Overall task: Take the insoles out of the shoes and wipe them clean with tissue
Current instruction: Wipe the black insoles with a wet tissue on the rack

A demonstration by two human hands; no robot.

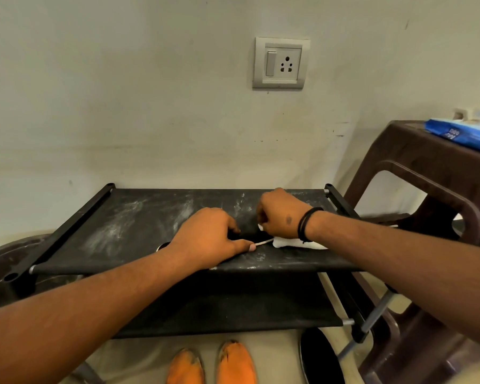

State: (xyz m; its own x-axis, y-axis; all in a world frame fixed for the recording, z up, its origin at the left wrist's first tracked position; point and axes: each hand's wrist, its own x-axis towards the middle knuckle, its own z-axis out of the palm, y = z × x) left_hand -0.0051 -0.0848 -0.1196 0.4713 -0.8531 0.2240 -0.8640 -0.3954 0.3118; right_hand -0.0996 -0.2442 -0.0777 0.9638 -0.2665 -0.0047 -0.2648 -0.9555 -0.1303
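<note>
A dark insole (247, 234) with a thin pale edge lies on the dusty top shelf of a black shoe rack (128, 217). My left hand (208, 236) holds it down, fingers curled over it and thumb along its near edge. My right hand (280, 214) grips a wad of white tissue (286, 243) just right of the left hand, and the tissue touches the shelf. Most of the insole is hidden under both hands. On the floor in front lie two orange shoe-shaped pieces (211, 364); whether they are insoles or shoes I cannot tell.
A brown plastic stool (432, 173) stands right of the rack with a blue tissue pack (463, 134) on top. A black sole-shaped piece (320, 356) lies on the floor at the rack's right leg. A wall socket (280, 63) is above. A dark round object (0, 261) sits left.
</note>
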